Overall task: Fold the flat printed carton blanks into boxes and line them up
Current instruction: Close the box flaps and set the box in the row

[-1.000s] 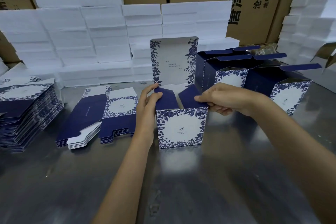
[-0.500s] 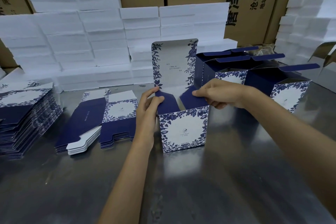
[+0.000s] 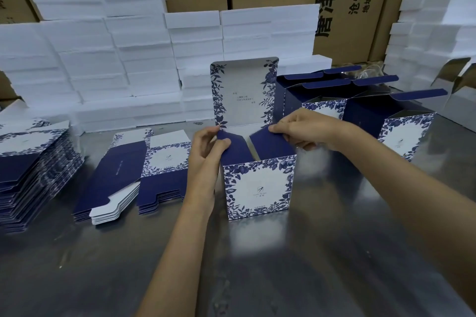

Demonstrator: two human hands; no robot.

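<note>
My left hand [image 3: 208, 148] and right hand [image 3: 300, 128] each pinch a side flap of the box [image 3: 258, 185]; thin card, light, creases easily, so I grip near the folds.

Box [image 3: 258, 188] white, blue floral border; flaps [image 3: 235, 152] navy.

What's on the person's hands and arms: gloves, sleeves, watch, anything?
Nothing visible. The left hand and right hand are bare, no gloves or rings to be seen. Both forearms are bare as far as the frame shows: no sleeves, watch or bands.
</note>
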